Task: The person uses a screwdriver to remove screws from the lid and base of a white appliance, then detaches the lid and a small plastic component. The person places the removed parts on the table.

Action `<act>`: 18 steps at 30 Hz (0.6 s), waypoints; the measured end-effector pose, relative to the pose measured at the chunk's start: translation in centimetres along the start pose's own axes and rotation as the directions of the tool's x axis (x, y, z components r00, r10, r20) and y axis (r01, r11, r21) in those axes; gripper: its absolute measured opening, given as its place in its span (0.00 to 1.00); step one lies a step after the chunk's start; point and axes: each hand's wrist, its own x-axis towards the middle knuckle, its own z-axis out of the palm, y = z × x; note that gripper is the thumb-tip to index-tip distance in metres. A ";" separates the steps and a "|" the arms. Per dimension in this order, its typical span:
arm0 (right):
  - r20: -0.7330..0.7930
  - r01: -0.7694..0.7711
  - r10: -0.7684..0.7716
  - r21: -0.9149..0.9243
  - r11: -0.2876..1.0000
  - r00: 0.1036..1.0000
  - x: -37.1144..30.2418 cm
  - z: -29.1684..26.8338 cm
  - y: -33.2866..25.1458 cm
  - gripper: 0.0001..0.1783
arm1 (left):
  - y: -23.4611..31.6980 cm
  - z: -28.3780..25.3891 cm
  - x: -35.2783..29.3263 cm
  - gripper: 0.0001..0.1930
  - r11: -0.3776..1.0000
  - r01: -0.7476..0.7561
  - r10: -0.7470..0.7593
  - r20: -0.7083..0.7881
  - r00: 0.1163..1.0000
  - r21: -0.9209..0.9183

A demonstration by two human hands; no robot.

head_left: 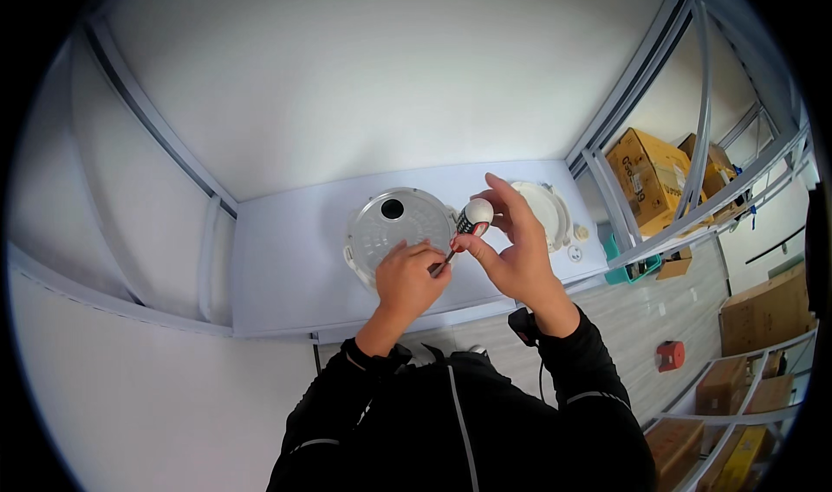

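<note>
Head view: white-topped object (pixel 476 216) between thumb (pixel 478 251) and fingers (pixel 510 199) of right hand (pixel 525 260).

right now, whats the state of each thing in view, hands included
White-ended tool, held at a slant
Left hand, curled at the tool's dark end
Right hand, cupped about the tool, grip unclear
Round metal-faced part, lying on the table
White curved part, on the table
Red stool, on the floor

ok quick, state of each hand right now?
Left hand: closed, pinching the thin end of a white-topped tool.
Right hand: fingers spread around that same tool; whether it grips cannot be told.
</note>
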 end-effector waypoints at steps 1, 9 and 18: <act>0.004 0.026 -0.026 -0.024 0.999 1.000 0.1 0.2 0.2 0.41 | 0.0 0.0 0.0 0.07 1.000 0.010 -0.010 0.007 1.000 0.001; 0.039 0.147 -0.142 -0.164 0.975 0.989 0.9 -0.2 -0.1 0.34 | 1.0 -0.2 0.8 0.11 0.994 0.002 -0.014 0.111 0.994 0.107; 0.141 0.250 -0.237 -0.083 0.965 0.961 2.7 -1.0 2.0 0.37 | 1.8 -1.2 1.3 0.11 0.993 -0.031 0.007 0.208 0.978 0.112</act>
